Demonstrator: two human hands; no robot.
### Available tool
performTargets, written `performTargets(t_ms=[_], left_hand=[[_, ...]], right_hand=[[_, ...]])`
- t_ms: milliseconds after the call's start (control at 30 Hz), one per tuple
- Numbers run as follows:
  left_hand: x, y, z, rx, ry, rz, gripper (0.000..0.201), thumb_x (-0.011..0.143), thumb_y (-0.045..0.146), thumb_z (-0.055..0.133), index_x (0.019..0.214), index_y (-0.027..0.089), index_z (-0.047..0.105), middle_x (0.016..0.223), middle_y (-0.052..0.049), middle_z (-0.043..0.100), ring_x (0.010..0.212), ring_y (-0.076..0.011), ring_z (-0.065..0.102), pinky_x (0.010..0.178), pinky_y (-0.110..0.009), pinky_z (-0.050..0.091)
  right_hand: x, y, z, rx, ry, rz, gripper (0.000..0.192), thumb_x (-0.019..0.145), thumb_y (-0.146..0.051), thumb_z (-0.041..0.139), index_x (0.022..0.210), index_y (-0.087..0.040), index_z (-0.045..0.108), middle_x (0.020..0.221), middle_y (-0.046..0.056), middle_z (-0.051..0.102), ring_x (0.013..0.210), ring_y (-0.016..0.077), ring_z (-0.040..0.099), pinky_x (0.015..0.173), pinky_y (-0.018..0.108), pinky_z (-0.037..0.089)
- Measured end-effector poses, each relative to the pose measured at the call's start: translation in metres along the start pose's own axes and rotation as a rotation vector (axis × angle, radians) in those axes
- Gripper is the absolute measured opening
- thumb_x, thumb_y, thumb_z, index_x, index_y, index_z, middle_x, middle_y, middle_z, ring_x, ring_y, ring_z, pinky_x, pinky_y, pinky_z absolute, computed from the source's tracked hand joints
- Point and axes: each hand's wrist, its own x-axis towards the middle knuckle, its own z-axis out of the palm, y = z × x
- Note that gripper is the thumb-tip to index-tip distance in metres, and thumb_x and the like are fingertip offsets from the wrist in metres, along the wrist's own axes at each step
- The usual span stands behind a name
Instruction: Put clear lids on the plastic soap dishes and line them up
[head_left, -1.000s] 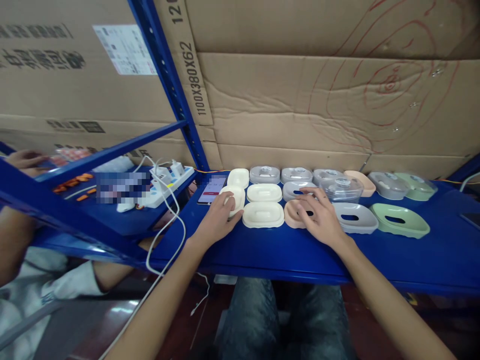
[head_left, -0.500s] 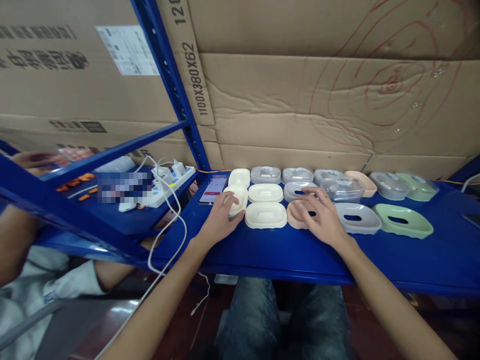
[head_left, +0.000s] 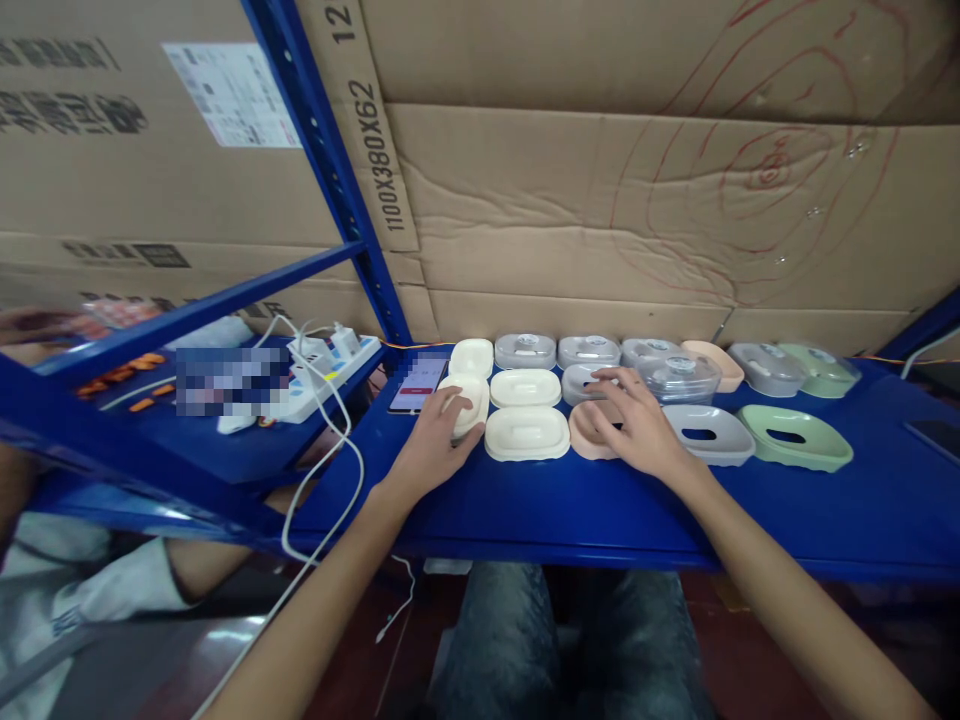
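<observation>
Left hand [head_left: 433, 440]: palm down, fingers curled loosely over the near end of a cream soap-dish tray [head_left: 466, 402]; touching it, not lifted off the shelf.
Right hand [head_left: 634, 427]: flat and spread, palm resting on a peach soap-dish tray [head_left: 586, 432]; fingertips reach past it to the grey tray [head_left: 584, 381] behind. No closed grasp visible.
Shelf [head_left: 570, 510]: blue metal; near strip bare in front of both hands.
Near row: cream tray [head_left: 527, 433] between the two hands, just left of the peach one; right of the hand a grey slotted tray [head_left: 708, 434], then a green slotted tray [head_left: 795, 437].
Middle row: second cream tray [head_left: 526, 388]; clear domed lid [head_left: 681, 378] right of the right hand's fingertips.
Far row: small cream tray [head_left: 472, 357], grey lidded dishes [head_left: 526, 350], peach dish [head_left: 714, 362], green lidded dish [head_left: 821, 368], all close to the cardboard cartons [head_left: 600, 200].
Far left: phone [head_left: 417, 381] with lit screen, just beside the left hand's tray; power strip [head_left: 322, 368] with white cables on the neighbouring shelf.
Left edge: another person's arm [head_left: 202, 560], low, well apart from both hands.
</observation>
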Motion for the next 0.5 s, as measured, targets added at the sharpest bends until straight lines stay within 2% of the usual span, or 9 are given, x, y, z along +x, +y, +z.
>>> performTargets(t_ms=[100,200,267,367,500], left_hand=[[-0.001,-0.001,0.0,0.001,-0.005,-0.007,0.026,0.108,0.043,0.061,0.123,0.023,0.062,0.15,-0.02,0.059,0.148,-0.0379,0.057,0.125,-0.062,0.048],[-0.001,0.001,-0.001,0.004,-0.003,-0.013,0.025,0.107,0.042,0.062,0.123,0.023,0.062,0.149,-0.02,0.059,0.148,-0.0378,0.057,0.125,-0.062,0.048],[-0.002,0.004,-0.001,0.007,0.004,-0.008,0.026,0.107,0.041,0.063,0.125,0.023,0.062,0.15,-0.02,0.059,0.149,-0.0378,0.057,0.126,-0.061,0.048],[-0.002,0.008,-0.003,0.032,0.016,0.015,0.029,0.106,0.041,0.065,0.128,0.022,0.061,0.152,-0.02,0.058,0.15,-0.0392,0.056,0.126,-0.063,0.048],[-0.002,0.011,-0.006,0.071,0.025,0.042,0.031,0.107,0.04,0.065,0.131,0.022,0.058,0.154,-0.02,0.057,0.15,-0.0396,0.055,0.124,-0.064,0.05]], right_hand=[[0.03,0.005,0.003,-0.077,-0.103,-0.036,0.03,0.11,-0.038,0.054,0.126,-0.02,0.072,0.134,0.018,0.069,0.131,0.0383,0.065,0.116,0.062,0.053],[0.074,0.012,0.016,-0.169,-0.264,0.021,0.036,0.11,-0.038,0.054,0.137,-0.019,0.067,0.136,0.019,0.068,0.136,0.038,0.063,0.119,0.057,0.051],[0.105,0.016,0.03,-0.237,-0.396,0.107,0.044,0.11,-0.04,0.054,0.146,-0.016,0.061,0.143,0.021,0.065,0.138,0.0374,0.062,0.119,0.053,0.05],[0.141,0.025,0.058,-0.276,-0.5,0.181,0.051,0.107,-0.046,0.061,0.145,-0.013,0.062,0.144,0.025,0.064,0.135,0.0404,0.064,0.114,0.052,0.053],[0.165,0.037,0.087,-0.291,-0.579,0.234,0.062,0.096,-0.052,0.077,0.144,-0.016,0.064,0.144,0.024,0.065,0.133,0.0431,0.066,0.112,0.053,0.054]])
